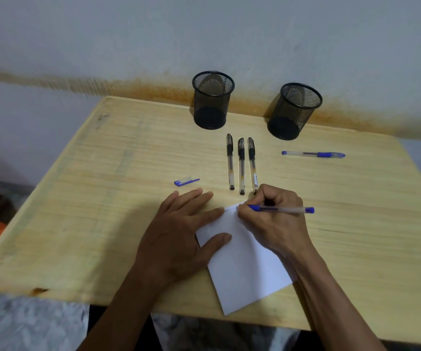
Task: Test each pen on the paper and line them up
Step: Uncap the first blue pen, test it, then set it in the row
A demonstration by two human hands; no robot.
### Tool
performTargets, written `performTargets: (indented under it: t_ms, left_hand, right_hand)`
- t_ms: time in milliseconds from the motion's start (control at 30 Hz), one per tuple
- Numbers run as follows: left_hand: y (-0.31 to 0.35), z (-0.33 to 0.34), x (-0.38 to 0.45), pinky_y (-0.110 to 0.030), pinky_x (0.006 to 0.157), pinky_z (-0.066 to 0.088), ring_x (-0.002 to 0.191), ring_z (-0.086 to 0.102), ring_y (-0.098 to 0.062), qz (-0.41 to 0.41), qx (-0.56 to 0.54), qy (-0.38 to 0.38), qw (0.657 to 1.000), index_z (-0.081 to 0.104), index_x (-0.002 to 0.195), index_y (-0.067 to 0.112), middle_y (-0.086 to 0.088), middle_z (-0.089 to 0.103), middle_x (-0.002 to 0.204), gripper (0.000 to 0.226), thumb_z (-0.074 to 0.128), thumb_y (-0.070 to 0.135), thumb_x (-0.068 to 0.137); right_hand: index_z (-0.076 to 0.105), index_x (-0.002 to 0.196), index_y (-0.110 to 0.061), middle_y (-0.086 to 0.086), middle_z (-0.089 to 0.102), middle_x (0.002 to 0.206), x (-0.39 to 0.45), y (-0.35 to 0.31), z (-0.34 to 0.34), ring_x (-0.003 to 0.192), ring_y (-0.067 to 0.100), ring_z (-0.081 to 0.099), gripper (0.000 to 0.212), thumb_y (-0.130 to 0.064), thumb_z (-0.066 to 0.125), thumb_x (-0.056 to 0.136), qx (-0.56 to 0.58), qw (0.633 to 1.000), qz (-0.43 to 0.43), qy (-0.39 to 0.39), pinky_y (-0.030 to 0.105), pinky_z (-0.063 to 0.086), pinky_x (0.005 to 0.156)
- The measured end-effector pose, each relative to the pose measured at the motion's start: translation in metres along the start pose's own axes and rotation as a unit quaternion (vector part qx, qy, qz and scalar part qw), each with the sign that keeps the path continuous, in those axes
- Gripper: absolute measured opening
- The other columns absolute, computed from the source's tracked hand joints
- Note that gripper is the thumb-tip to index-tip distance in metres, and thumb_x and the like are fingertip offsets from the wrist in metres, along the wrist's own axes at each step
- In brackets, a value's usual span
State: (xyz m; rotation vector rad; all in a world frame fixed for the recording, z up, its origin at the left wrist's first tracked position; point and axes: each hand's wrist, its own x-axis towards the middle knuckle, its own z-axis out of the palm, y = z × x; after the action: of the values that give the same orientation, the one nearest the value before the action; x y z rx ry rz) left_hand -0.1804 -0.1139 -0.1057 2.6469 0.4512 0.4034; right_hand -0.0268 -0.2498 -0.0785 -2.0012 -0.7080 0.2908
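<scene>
A white sheet of paper point(248, 269) lies near the table's front edge. My left hand point(179, 236) presses flat on its left part, fingers straight. My right hand point(275, 221) grips an uncapped blue pen point(287, 209) with its tip at the paper's top corner, where small marks show. Its blue cap point(186, 181) lies on the table to the left of the hands. Three black pens point(241, 164) lie side by side just beyond the paper, pointing away from me. Another blue pen point(314, 154), capped, lies crosswise to the right of them.
Two black mesh pen cups point(212, 100) point(294, 111) stand at the back of the wooden table point(90, 198), against the wall. Patterned cloth shows below the table's front edge.
</scene>
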Motion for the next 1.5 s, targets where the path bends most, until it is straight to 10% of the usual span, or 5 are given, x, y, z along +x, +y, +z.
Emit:
performTargets:
  t_ms: [1500]
  left_hand:
    - [-0.0004, 0.0001, -0.0026, -0.045, 0.118, 0.026, 0.141, 0.039, -0.01, -0.004, -0.018, 0.014, 1.0, 0.065, 0.126, 0.035, 0.007, 0.051, 0.147, 0.058, 0.046, 0.071, 0.085]
  right_hand:
    - [0.062, 0.061, -0.005, 0.01, 0.066, 0.059, -0.0043, -0.0046, -0.0007, 0.055, 0.021, 0.057, 0.017, -0.001, 0.077, 0.07, 0.035, 0.999, 0.023, 0.015, 0.035, 0.048, 0.05]
